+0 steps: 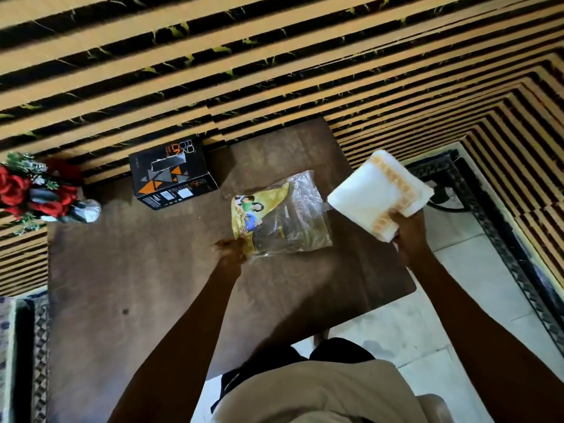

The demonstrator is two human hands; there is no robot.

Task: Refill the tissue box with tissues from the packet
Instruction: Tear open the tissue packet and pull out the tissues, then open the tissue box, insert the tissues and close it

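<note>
A black tissue box with orange and grey triangles stands at the back of the brown table, its top slot facing up. A clear plastic packet with a yellow printed panel lies flat mid-table, looking emptied. My left hand pinches the packet's near left corner. My right hand holds a white stack of tissues with an orange patterned border, lifted just off the packet's right end, above the table's right edge.
A bunch of red flowers in silver wrapping lies at the table's back left. A striped black-and-tan wall panel runs behind the table. White floor tiles and a dark patterned rug border lie to the right.
</note>
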